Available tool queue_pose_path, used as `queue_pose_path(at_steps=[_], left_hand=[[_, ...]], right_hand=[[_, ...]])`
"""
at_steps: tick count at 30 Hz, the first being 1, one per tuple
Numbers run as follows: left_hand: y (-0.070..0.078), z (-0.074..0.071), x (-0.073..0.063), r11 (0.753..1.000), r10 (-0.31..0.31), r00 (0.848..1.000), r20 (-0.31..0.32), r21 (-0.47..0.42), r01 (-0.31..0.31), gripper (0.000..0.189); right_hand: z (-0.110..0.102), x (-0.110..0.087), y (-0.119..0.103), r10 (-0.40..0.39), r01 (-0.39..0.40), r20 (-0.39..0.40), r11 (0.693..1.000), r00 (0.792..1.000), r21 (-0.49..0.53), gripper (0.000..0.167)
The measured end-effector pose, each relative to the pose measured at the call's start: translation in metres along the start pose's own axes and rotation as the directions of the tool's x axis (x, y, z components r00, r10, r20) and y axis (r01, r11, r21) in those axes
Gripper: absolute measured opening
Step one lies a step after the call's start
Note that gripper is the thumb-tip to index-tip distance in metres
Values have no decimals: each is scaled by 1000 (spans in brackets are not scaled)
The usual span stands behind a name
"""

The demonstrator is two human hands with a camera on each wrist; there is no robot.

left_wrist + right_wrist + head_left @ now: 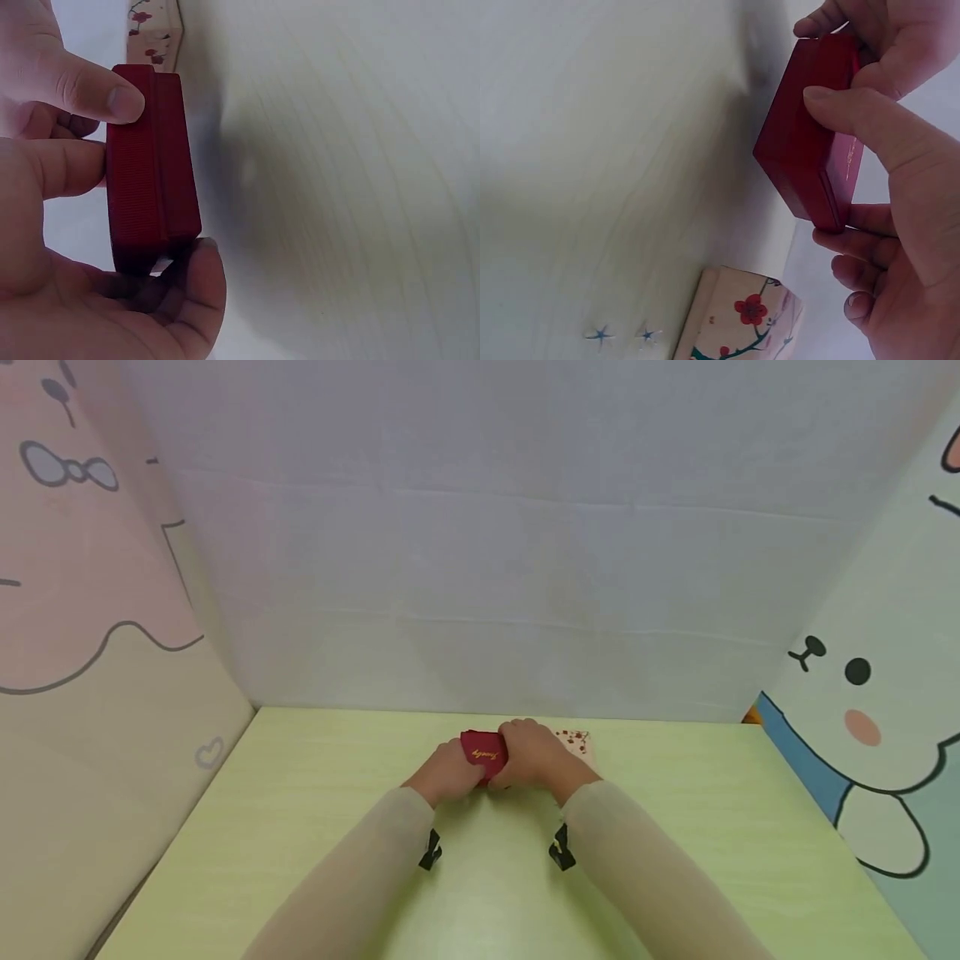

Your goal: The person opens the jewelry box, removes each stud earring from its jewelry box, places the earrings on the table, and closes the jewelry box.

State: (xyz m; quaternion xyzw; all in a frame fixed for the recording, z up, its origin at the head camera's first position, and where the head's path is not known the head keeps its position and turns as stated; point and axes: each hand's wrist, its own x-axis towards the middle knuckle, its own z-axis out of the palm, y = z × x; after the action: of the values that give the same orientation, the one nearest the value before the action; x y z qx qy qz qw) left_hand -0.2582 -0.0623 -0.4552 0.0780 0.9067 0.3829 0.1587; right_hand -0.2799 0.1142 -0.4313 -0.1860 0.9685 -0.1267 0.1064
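Observation:
A small dark red jewelry box [483,750] with gold lettering on its top is held above the far part of the table by both hands. My left hand [448,772] grips its left end, fingertips curled round a lower corner in the left wrist view. My right hand [534,755] grips the other end; its thumb presses the ribbed side of the box [135,180], with fingers on the opposite face. The lid looks closed on the base. Part of the box is covered by the fingers.
A cream box with red blossoms [731,315] stands on the table just right of my right hand. Two small blue star-shaped pieces [600,335] lie near it. A white cloth wall [480,568] rises behind the pale green table [337,760], with cartoon-printed panels at both sides.

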Motion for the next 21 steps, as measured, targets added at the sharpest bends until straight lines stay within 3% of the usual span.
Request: queue_pose_path(at_steps=[8,16,21], left_hand=[[1,7,8,989,-92,995,-37,109,95,42],[-1,12,17,981,-101,993,-62,159,109,42],[-2,10,16,976,-136,989,-57,162,143,53]], right_hand=[[6,6,3,-20,20,1,992,1000,-128,71],[8,4,7,-18,18,3,992,1000,-122,72],[10,3,10,-34,35,7,991,999,-126,89]])
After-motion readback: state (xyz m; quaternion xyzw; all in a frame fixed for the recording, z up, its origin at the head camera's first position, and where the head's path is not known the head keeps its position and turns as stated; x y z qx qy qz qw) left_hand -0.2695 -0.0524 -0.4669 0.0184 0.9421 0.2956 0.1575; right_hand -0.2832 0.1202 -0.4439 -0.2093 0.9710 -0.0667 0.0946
